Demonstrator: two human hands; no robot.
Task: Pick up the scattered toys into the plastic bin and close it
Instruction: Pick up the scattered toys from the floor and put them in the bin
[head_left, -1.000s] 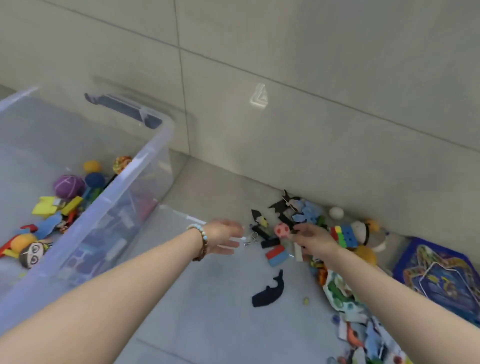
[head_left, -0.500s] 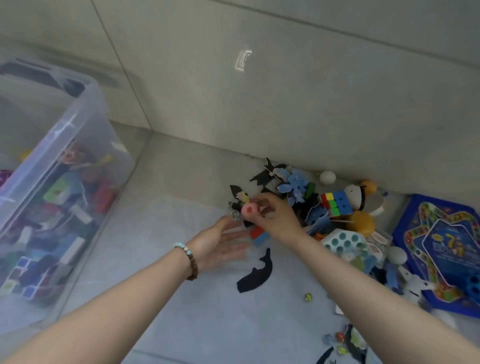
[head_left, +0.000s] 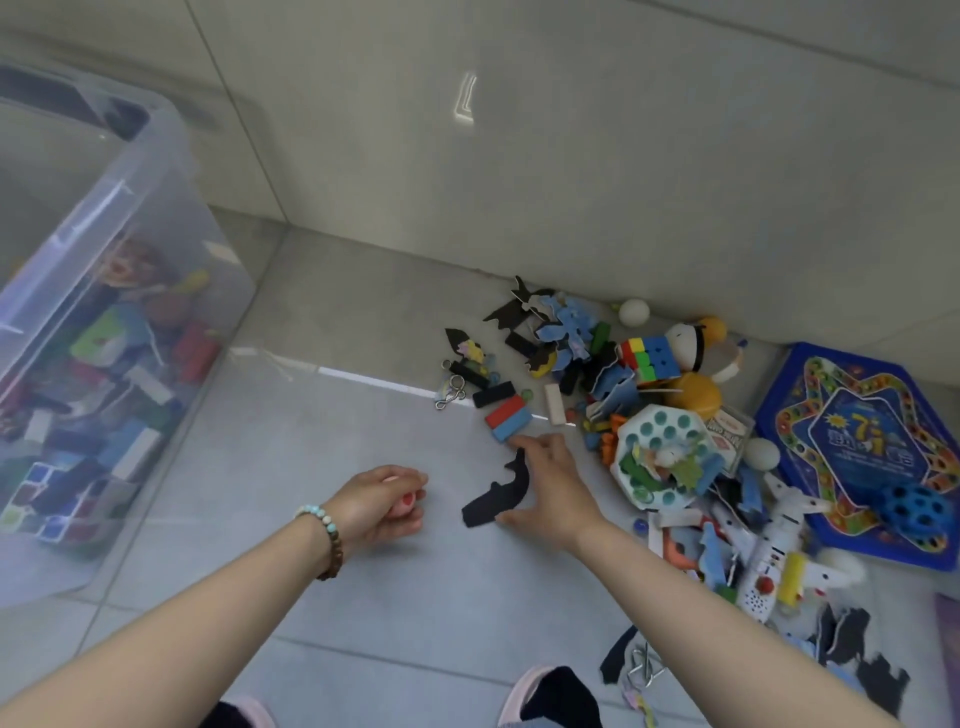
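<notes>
Grey tiled floor (head_left: 363, 623) meets a glossy tiled wall (head_left: 623, 182) (light glare (head_left: 466, 98) on it).

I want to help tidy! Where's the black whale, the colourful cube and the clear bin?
black whale (head_left: 491, 501), head view, middle of its body
colourful cube (head_left: 649, 358), head view, centre of its front
clear bin (head_left: 104, 208), head view, its near rim
</notes>
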